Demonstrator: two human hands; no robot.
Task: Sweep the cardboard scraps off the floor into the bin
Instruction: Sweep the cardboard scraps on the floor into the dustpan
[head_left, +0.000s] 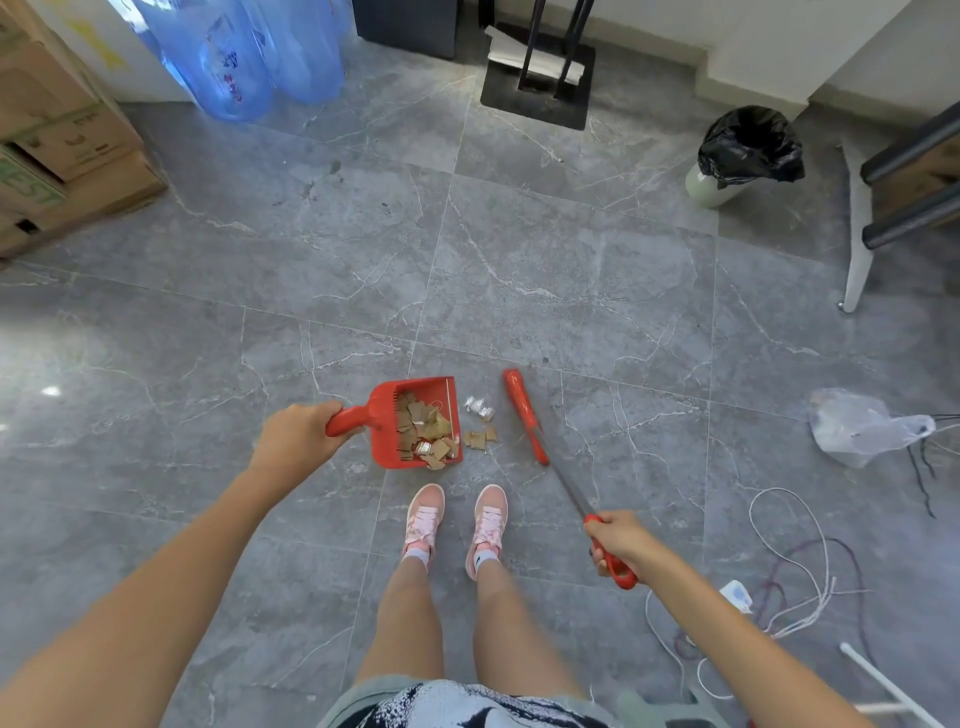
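Dustpan (421, 421) holds brown scraps (428, 431); a few (480, 437) lie right.
Left hand (298, 434) grips it, right hand (621, 540) the broom (524, 415); bin (743, 150) far right, contents perhaps hidden.

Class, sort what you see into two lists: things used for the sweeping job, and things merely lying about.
Job: red dustpan, red broom, cardboard scraps, lined bin, left hand, right hand.

Lying about: cardboard boxes, clear plastic bag, white cord, blue water bottles.

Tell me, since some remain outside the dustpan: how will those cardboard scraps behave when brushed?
The cardboard scraps look small and flat, so probably light and easily scattered. On the smooth tiled floor they should slide readily.
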